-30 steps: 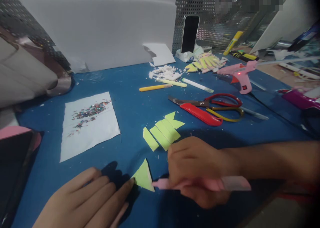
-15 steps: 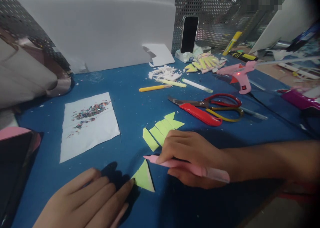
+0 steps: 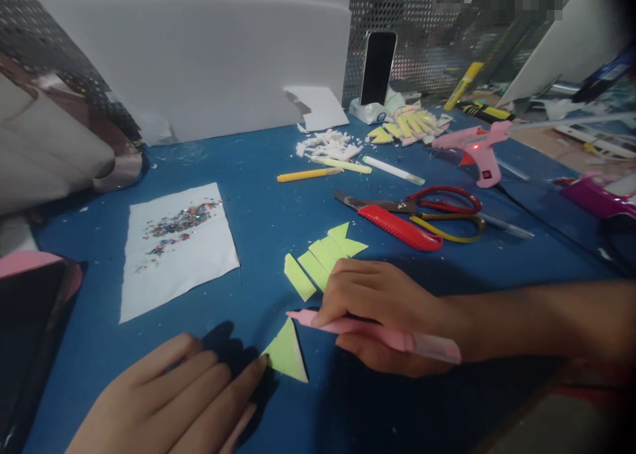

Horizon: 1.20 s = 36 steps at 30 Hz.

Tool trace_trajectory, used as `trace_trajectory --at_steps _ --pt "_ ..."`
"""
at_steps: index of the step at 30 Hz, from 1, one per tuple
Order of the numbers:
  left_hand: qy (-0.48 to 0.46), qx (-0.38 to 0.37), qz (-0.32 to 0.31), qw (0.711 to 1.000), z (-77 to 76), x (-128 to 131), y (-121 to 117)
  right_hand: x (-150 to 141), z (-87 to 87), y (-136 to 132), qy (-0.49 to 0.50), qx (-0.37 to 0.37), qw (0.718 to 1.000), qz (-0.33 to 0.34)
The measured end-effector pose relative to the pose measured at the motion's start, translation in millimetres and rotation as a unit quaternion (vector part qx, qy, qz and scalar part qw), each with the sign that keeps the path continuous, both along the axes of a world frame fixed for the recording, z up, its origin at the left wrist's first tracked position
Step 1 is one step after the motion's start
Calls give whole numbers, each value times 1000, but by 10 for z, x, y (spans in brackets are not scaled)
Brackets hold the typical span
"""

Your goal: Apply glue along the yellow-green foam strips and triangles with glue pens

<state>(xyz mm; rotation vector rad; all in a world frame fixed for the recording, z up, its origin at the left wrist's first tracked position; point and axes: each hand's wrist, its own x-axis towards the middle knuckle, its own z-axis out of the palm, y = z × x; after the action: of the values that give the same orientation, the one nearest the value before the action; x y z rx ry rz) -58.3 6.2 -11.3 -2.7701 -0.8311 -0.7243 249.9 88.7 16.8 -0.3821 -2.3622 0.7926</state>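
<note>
A pink marker (image 3: 370, 331) lies in my right hand (image 3: 382, 308), which is closed around its barrel. Its tip points left and meets, or nearly meets, the top corner of a light-green triangular piece (image 3: 285, 354). One pale cut edge of that triangle faces right. My left hand (image 3: 173, 401) lies low on the table with its fingers extended, one fingertip touching the triangle's left corner. Something pinkish shows beneath this hand, too hidden to name. Several light-green strips (image 3: 315, 258) lie in a row just beyond my right hand, partly covered by it.
Beyond the strips are a red-handled cutter (image 3: 400, 228), scissors (image 3: 442, 205) and several pens (image 3: 308, 174). A pink glue gun (image 3: 474, 149) with its lit light stands right. White scraps (image 3: 330, 144) and a propped phone (image 3: 378, 69) are behind. Glitter-covered paper (image 3: 179, 282) lies left.
The view shifts very slightly. My right hand and the marker move a touch to the right; the left hand and the triangle stay practically still.
</note>
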Motion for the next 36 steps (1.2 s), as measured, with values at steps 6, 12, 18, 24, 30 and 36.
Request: trace_trajectory --at_steps 6,12,18,24,30,36 --pt "0 2 13 1000 4 -4 3 -9 3 5 3 10 1000 5" --pt "5 4 5 1000 -14 -16 9 -7 -19 23 4 4 1000 6" --pt "4 11 12 1000 -15 -29 -5 -6 -12 14 14 -11 1000 11" --pt "16 13 10 1000 23 -4 15 -7 -10 9 16 -23 1000 11" --pt "-5 2 3 1000 -6 -16 10 -9 -19 0 11 -4 1000 13" --pt "9 13 1 1000 12 -8 6 -10 -4 4 22 21 999 20"
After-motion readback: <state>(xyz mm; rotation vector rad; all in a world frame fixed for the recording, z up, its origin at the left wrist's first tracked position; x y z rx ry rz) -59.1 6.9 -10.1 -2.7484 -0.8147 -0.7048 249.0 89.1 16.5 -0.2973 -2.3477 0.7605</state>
